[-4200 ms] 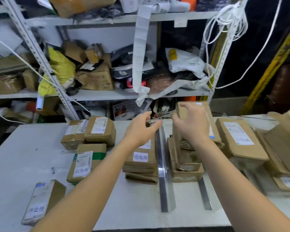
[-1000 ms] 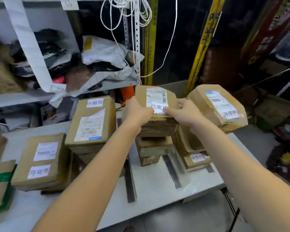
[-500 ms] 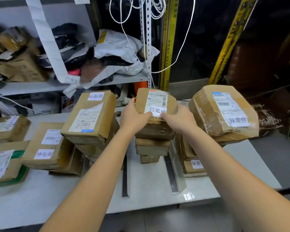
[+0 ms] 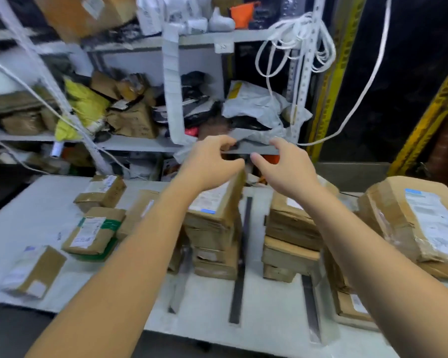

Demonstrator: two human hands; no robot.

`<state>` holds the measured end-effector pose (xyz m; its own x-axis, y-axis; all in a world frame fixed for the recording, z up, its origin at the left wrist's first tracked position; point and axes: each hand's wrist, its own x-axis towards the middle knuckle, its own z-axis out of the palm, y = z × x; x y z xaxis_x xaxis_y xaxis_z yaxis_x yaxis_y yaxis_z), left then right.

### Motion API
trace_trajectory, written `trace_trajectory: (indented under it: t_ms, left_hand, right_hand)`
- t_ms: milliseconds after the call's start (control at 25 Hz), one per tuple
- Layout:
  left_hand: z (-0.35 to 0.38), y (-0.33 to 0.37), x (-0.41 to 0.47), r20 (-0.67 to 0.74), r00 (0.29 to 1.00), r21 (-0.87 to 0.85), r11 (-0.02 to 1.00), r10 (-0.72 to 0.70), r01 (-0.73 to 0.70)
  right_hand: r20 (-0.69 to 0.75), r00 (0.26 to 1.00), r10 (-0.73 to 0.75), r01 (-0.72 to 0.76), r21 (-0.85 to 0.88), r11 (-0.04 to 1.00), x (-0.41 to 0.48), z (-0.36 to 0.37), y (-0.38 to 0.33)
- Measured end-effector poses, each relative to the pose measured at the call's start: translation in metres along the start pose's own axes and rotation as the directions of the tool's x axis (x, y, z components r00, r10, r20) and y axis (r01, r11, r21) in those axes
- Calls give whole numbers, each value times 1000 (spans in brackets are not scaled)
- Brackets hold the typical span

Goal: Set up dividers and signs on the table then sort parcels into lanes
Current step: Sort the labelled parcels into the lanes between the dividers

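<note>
**A:** 2 hands up, arms stretched forward over the middle stacks. Left hand (image 4: 212, 164) hangs above the tallest stack (image 4: 215, 244), right hand (image 4: 285, 166) beside it, thumbs nearly meeting.

**B:** Fingers?

**A:** Loosely curled on both, nothing in them. We can't tell if the left thumb grazes the top parcel (image 4: 217, 200).

**B:** Parcels?

**A:** Brown taped cardboard, white-labelled, stacked in lanes on the white table (image 4: 44, 210). Centre divider (image 4: 239, 280), a flat dark strip, splits the tallest stack from the second stack (image 4: 290, 233). The big parcel (image 4: 411, 220) at right is crinkled and tape-wrapped. 3 loose boxes (image 4: 93, 233) sit left.

**B:** Hidden?

**A:** Blur kills the label text. Our forearms cover parts of the stacks. The frame crops the big parcel.
</note>
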<state>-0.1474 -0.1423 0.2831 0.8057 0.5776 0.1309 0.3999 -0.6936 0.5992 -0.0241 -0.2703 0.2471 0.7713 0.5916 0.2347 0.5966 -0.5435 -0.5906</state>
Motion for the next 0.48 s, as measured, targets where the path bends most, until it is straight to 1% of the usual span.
trace_trajectory:
  t_ms: [80, 160, 240, 320, 480]
  left_hand:
    - [-49, -39, -2, -86, 996, 230, 973, 6, 14]
    - [-94, -84, -9, -145, 989, 336, 938, -39, 86]
    - [-129, -134, -17, -176, 979, 375, 912, -105, 165]
    - [-159, -191, -26, -191, 968, 383, 896, -161, 225]
    - [-213, -329, -49, -200, 950, 341, 892, -238, 295]
  right_hand:
    - [44, 994, -104, 103, 14, 995, 13, 15, -46]
    - [104, 974, -201, 201, 16, 980, 21, 40, -93]
    - [167, 948, -273, 274, 15, 962, 23, 71, -139]
    - [222, 923, -314, 317, 20, 948, 20, 108, -184]
    - [324, 877, -354, 365, 30, 931, 6, 209, -273]
